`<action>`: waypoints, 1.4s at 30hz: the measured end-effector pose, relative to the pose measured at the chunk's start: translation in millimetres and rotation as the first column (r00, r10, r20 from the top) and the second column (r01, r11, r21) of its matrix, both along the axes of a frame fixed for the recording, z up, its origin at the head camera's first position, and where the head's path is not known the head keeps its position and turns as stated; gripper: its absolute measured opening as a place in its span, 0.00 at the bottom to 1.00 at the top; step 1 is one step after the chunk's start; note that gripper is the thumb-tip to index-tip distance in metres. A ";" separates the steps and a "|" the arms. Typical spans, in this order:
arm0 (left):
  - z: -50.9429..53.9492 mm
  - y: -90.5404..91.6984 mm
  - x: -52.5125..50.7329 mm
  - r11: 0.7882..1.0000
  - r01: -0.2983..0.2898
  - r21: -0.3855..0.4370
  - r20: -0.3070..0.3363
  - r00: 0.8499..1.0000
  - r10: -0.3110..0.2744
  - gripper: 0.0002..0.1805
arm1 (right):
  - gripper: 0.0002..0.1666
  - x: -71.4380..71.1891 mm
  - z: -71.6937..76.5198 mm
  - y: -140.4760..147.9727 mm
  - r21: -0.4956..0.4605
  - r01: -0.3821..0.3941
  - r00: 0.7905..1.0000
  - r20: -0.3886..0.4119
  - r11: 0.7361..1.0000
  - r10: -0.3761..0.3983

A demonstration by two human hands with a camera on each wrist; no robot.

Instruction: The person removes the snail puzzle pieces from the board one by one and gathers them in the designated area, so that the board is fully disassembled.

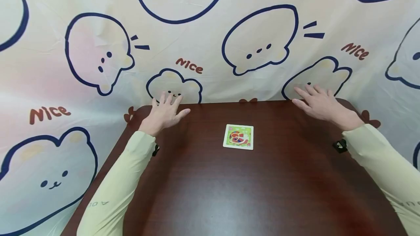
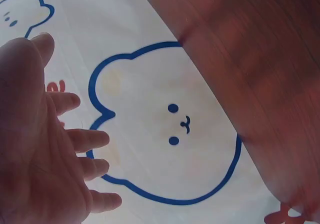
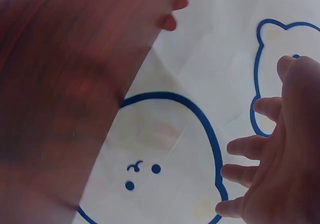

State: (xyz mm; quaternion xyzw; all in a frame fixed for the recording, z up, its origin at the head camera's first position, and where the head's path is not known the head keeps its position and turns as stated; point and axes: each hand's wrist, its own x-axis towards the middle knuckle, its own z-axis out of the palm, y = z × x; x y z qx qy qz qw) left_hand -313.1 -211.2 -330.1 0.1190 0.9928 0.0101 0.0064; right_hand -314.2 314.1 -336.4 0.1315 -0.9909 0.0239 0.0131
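My left hand (image 1: pixel 165 115) is held above the far left part of the table with fingers spread and nothing in it. On the far right, my right hand (image 1: pixel 319 104) hovers in the same way, its fingers apart and holding nothing. Between and nearer than the hands lies a square stack or box of cards (image 1: pixel 238 137), white-edged with a green face and a red, blue and yellow picture; I cannot tell which it is. Neither hand touches it. The left wrist view shows the left palm (image 2: pixel 45 154) from below, and the right wrist view shows the right hand (image 3: pixel 280 154) with fingers extended.
A dark reddish-brown table (image 1: pixel 210 192) with rounded far corners fills the lower middle. Behind and beside it hangs a pale cloth (image 1: pixel 210 46) printed with blue-outlined cartoon bears and the word "Nice". Black straps show at both wrists, below the cream sleeves (image 1: pixel 115 177).
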 end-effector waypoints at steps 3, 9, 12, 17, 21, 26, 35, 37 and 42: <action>-3.5 5.5 -0.6 1.000 0.011 0.006 -0.002 1.000 -0.011 0.43 | 0.47 1.7 -5.0 -4.4 -0.043 0.004 1.000 -0.002 0.999 -0.004; -12.6 15.0 -0.9 1.000 0.011 0.020 0.018 1.000 -0.011 0.44 | 0.45 4.6 -18.9 -13.0 -0.060 -0.007 1.000 0.001 0.998 0.007; -16.1 20.4 -0.5 0.999 0.014 0.029 0.030 0.999 -0.015 0.43 | 0.44 5.1 -23.6 -19.0 -0.101 -0.008 1.000 0.006 0.995 0.008; -23.6 31.3 1.1 0.999 0.035 0.041 0.043 0.998 -0.036 0.42 | 0.44 3.2 -24.3 -36.8 -0.184 -0.021 1.000 0.016 0.983 0.024; -31.7 45.7 1.3 0.996 0.074 0.057 0.050 0.996 -0.077 0.42 | 0.43 -1.0 -20.3 -51.9 -0.250 -0.018 0.999 0.036 0.968 0.028; -41.6 65.9 -0.7 0.988 0.114 0.103 0.068 0.990 -0.121 0.43 | 0.43 -4.3 -14.5 -68.4 -0.342 -0.018 0.996 0.073 0.940 0.045; -59.9 98.1 6.8 0.969 0.153 0.191 0.119 0.977 -0.178 0.45 | 0.41 -8.2 -18.9 -103.3 -0.467 -0.023 0.991 0.106 0.884 0.081; -62.9 103.2 8.7 0.969 0.159 0.188 0.134 0.973 -0.186 0.46 | 0.41 -9.2 -24.3 -110.8 -0.480 -0.020 0.987 0.131 0.877 0.094; -67.1 114.3 11.9 0.967 0.197 0.165 0.168 0.960 -0.224 0.48 | 0.39 -11.7 -36.2 -129.1 -0.499 -0.015 0.978 0.172 0.866 0.116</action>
